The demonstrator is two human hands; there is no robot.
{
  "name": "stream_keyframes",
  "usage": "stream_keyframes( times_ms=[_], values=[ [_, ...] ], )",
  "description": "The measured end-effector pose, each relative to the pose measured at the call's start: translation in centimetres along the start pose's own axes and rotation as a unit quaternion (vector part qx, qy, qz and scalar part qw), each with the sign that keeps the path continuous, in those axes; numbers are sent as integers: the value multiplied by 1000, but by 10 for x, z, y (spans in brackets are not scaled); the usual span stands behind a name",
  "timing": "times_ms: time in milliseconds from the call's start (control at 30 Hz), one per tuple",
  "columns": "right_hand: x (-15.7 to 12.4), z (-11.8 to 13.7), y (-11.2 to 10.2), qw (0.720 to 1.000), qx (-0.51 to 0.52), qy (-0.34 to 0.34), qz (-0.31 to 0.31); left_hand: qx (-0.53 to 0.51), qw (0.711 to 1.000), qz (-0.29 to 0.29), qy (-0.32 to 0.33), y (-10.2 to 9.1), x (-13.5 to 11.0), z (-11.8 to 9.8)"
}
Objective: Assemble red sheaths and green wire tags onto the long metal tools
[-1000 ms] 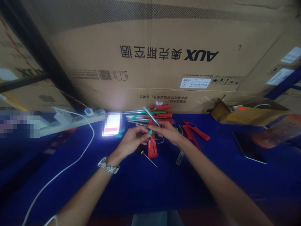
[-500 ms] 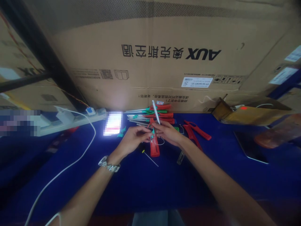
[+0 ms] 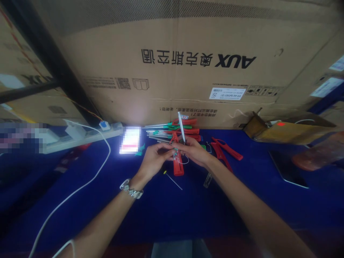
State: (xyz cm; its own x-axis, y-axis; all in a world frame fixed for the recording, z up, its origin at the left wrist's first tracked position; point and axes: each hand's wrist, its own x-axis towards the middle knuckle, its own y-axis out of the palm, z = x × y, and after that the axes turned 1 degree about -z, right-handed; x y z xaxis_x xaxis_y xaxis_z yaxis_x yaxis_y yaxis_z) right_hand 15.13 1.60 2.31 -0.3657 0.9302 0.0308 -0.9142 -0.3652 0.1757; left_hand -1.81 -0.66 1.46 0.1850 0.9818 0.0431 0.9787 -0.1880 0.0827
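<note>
Both hands meet over a red lighter casing (image 3: 178, 167) on the blue tabletop. My left hand (image 3: 156, 157) pinches a small teal part (image 3: 175, 151) at the casing, partly covered by fingertips. My right hand (image 3: 195, 152) is closed around a silver metal tube (image 3: 182, 127), which slants up and away from the casing; its fingertips also reach the teal part. A thin white wire (image 3: 185, 163) loops out beside the casing. The casing's middle lies hidden under the fingers.
Behind the hands lie several long-nosed lighters (image 3: 192, 131). Red casing pieces (image 3: 227, 148) are on the right, with a dark tablet-like slab (image 3: 286, 170) farther over. A screwdriver (image 3: 173, 180) lies in front. Left are a lit phone (image 3: 130, 140), a power strip (image 3: 83, 138) and a white cable (image 3: 92, 178).
The view has shifted slightly. My left wrist has moved a little to the right, and both hands keep their grip at the red casing.
</note>
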Motion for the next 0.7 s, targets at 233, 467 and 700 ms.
stream_keyframes(
  times_ms=[233,467,700],
  values=[
    [1,-3,-6,999,-17,-25,23,-39,999,-15,-26,-5,3,-2],
    [-1,3,-3,1000,-8,-15,23,39,994,96,-20,-14,2,-9],
    [-4,4,2,1000,4,-1,15,-2,996,77,-36,-12,3,-3]
  ],
)
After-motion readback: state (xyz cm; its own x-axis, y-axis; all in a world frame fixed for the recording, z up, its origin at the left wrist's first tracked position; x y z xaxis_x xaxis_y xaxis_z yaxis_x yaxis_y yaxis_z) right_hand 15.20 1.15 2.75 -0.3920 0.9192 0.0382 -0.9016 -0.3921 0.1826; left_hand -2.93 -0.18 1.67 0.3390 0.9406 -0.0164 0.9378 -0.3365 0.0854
